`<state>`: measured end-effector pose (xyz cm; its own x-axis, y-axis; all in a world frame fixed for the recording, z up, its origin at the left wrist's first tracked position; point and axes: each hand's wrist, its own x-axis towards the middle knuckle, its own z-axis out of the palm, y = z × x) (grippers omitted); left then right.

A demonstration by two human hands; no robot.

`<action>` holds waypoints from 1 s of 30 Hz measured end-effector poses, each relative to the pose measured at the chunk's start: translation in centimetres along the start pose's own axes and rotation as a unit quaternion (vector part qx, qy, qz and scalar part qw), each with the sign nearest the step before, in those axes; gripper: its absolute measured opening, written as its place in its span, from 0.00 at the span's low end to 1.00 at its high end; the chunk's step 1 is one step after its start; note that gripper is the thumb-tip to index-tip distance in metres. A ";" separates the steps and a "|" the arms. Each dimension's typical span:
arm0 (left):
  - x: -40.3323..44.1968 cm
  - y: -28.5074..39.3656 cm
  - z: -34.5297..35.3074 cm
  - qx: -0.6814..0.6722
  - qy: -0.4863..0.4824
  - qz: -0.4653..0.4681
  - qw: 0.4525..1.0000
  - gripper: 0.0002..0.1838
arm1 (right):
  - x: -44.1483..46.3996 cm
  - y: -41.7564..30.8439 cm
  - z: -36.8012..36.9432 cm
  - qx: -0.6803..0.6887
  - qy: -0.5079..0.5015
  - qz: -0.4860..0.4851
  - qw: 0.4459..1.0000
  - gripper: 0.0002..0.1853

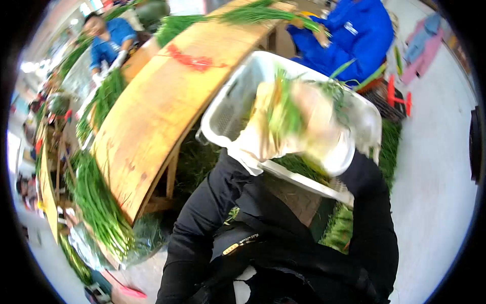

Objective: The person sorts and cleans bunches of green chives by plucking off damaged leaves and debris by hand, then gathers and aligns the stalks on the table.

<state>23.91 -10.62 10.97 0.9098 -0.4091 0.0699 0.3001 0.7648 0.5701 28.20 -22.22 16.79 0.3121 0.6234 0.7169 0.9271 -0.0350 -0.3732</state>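
Observation:
Both my hands are gloved in a pale colour and held over a white plastic basket (215, 121). My left hand (258, 129) is closed around a small bunch of chives (284, 109), smeared by motion. Just right of that bunch is my right hand (319, 114), so blurred that its fingers cannot be made out. More loose green leaves (304, 167) lie in the basket beneath my hands.
A long wooden bench top (157, 106) runs on the left, with red ties (190, 58) on it. Chives (98, 202) lie along its near left side. A co-worker in blue (354, 35) sits beyond the basket; another person (114, 40) works at the far left.

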 end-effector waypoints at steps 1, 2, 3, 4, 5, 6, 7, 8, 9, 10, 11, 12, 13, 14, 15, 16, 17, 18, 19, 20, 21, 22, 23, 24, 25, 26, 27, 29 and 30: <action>-1.4 0.3 -0.1 -0.003 0.008 0.032 0.999 0.50 | -0.9 -0.9 1.5 -0.210 -0.042 -0.128 0.968 0.08; -3.0 0.5 -0.7 -0.023 0.034 0.047 0.998 0.47 | -1.4 -2.2 3.3 -0.199 -0.027 -0.171 0.965 0.07; -4.8 0.5 -1.4 -0.045 0.065 0.053 0.995 0.43 | -1.8 -3.6 5.0 -0.189 -0.012 -0.211 0.959 0.06; -6.6 0.4 -2.2 -0.067 0.095 0.057 0.992 0.40 | -2.3 -4.8 6.3 -0.156 -0.031 -0.226 0.961 0.05; -8.6 0.3 -2.9 -0.085 0.125 0.061 0.987 0.37 | -2.8 -5.9 7.6 -0.127 -0.050 -0.238 0.962 0.04; -10.5 0.2 -3.5 -0.109 0.154 0.060 0.980 0.34 | -3.4 -6.5 9.5 -0.121 -0.041 -0.279 0.952 0.03; -12.4 0.0 -4.0 -0.132 0.183 0.063 0.972 0.31 | -3.6 -7.5 10.6 -0.091 -0.067 -0.299 0.948 0.03; -14.1 0.0 -4.2 -0.147 0.208 0.069 0.965 0.29 | -4.0 -8.1 12.2 -0.058 -0.066 -0.333 0.939 0.04; -15.6 0.1 -4.4 -0.156 0.229 0.080 0.958 0.26 | -4.3 -8.4 13.8 -0.025 -0.064 -0.364 0.929 0.05; -17.1 0.1 -4.3 -0.118 0.226 0.122 0.959 0.25 | -3.9 -8.9 15.1 0.000 -0.045 -0.390 0.920 0.05; -18.5 0.6 -4.6 -0.103 0.224 0.156 0.956 0.26 | -3.4 -9.3 16.4 0.024 -0.025 -0.418 0.908 0.05; -19.9 0.9 -4.9 -0.087 0.223 0.190 0.952 0.27 | -3.0 -9.6 17.7 0.074 -0.060 -0.434 0.896 0.04; -21.4 1.3 -5.3 -0.072 0.221 0.224 0.946 0.28 | -2.2 -9.8 18.9 0.109 -0.069 -0.465 0.876 0.04; -22.9 2.0 -5.8 -0.071 0.226 0.228 0.944 0.28 | -1.5 -9.7 20.3 0.132 -0.034 -0.494 0.858 0.04; -24.7 2.5 -7.0 -0.087 0.241 0.199 0.946 0.30 | -0.8 -9.4 21.8 0.156 0.001 -0.521 0.839 0.05; -26.3 2.6 -8.4 -0.105 0.255 0.169 0.946 0.32 | 0.2 -8.9 23.3 0.168 0.038 -0.555 0.814 0.06; -26.9 2.1 -9.2 -0.114 0.337 0.171 0.919 0.34 | 0.6 -7.7 24.7 0.147 -0.006 -0.574 0.806 0.13; -27.5 1.6 -10.0 -0.120 0.418 0.171 0.884 0.35 | 0.1 -6.0 26.7 -0.018 0.059 -0.559 0.827 0.21; -27.0 1.3 -9.7 -0.036 0.440 0.201 0.874 0.34 | 0.0 -4.8 27.1 0.044 -0.031 -0.478 0.877 0.26; -26.8 1.3 -9.5 0.049 0.459 0.230 0.857 0.33 | -1.2 -3.5 28.4 0.029 -0.061 -0.368 0.927 0.27; -28.2 0.3 -12.5 0.110 0.368 0.226 0.895 0.29 | -2.5 -2.3 29.1 0.008 -0.167 -0.251 0.954 0.31; -28.0 -0.4 -13.6 0.023 0.364 0.237 0.900 0.27 | -3.7 -1.3 30.3 0.017 -0.187 -0.222 0.957 0.32; -27.2 -1.1 -13.8 -0.065 0.357 0.246 0.899 0.25 | -4.0 -1.1 30.4 0.024 -0.210 -0.191 0.959 0.33; -26.8 -1.2 -14.0 -0.108 0.396 0.243 0.879 0.20 | -4.4 -0.8 30.3 0.061 -0.215 -0.178 0.958 0.34; -26.5 -1.6 -15.2 -0.115 0.381 0.265 0.878 0.17 | -4.1 -1.1 29.4 0.097 -0.221 -0.165 0.956 0.36; -26.2 -2.0 -16.0 -0.128 0.392 0.288 0.864 0.16 | -4.1 -1.2 28.9 0.052 -0.251 -0.169 0.952 0.38; -26.0 -2.4 -16.6 -0.142 0.403 0.310 0.850 0.15 | -4.9 -0.5 29.5 0.025 -0.257 -0.196 0.946 0.39; -25.2 -2.8 -17.5 -0.147 0.413 0.312 0.843 0.14 | -3.9 -0.4 27.9 0.037 -0.286 -0.214 0.933 0.39; -24.9 -3.0 -17.1 -0.148 0.392 0.320 0.850 0.15 | -2.9 -0.2 27.0 0.082 -0.346 -0.209 0.911 0.39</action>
<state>5.26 5.76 -6.50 0.7900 0.5069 -0.3449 -0.3750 0.8445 0.3823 21.53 -2.94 -1.06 -0.3197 0.9002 0.2957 0.8738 0.4008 -0.2755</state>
